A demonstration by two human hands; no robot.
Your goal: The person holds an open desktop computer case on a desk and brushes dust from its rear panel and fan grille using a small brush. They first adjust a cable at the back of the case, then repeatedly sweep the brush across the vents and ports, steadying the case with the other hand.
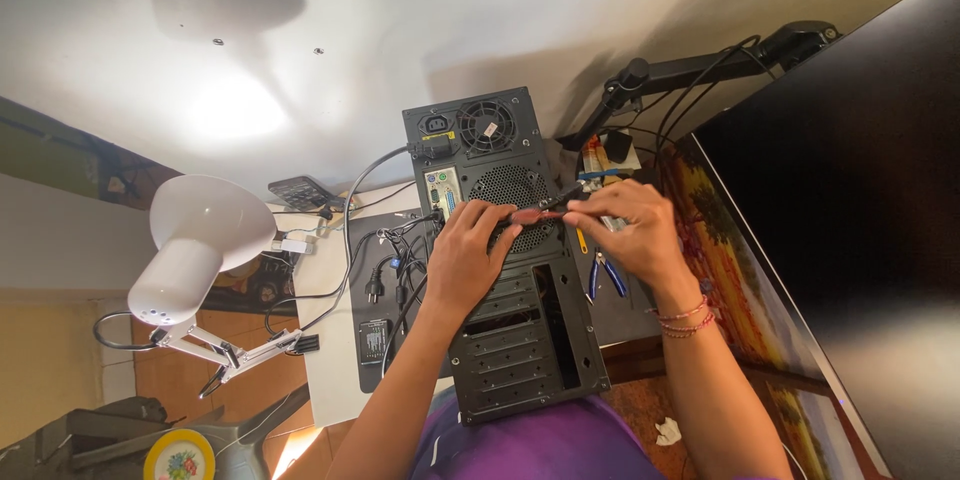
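A black desktop computer case (520,340) lies on the desk with its rear panel facing me, its fan grilles and ports at the far end. My left hand (468,255) rests flat on the perforated grille, fingers spread. My right hand (632,230) grips a screwdriver with a red handle (535,212), whose black shaft points away toward the case's right edge. The tool lies across the grille between both hands, and my left fingertips touch the handle's end.
A white desk lamp (195,245) stands at the left. Black cables and a power plug (385,275) lie left of the case. Blue-handled pliers (605,275) rest to its right. A large dark monitor (850,200) on an arm fills the right side.
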